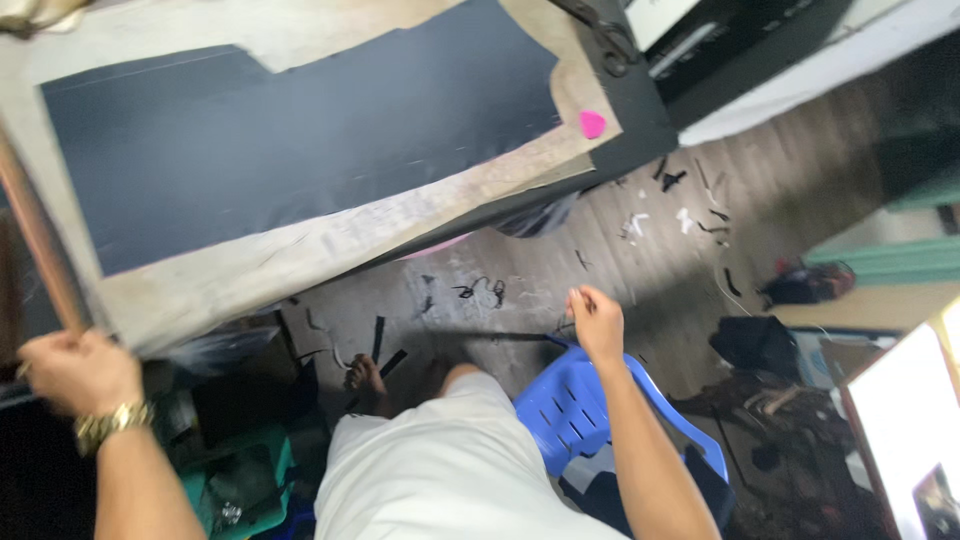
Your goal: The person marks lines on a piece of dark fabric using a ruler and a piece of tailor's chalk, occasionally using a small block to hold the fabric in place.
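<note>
Black sheet (300,150) spread on the tabletop (330,240), up and right of your left hand (75,370). That hand is closed round a wooden stick (40,240). Your right hand (597,320), fingers curled, holds nothing clear, above the blue chair (580,410).

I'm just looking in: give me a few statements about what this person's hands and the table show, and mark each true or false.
1. The left hand grips a brown wooden stick. True.
2. The right hand rests on the black fabric. False: it is by the back of the blue plastic chair, off the table.
3. A pink piece of chalk lies near the table corner. True.
4. The left wrist is bare. False: it wears a gold watch.
5. The floor is strewn with scraps. True.
</note>
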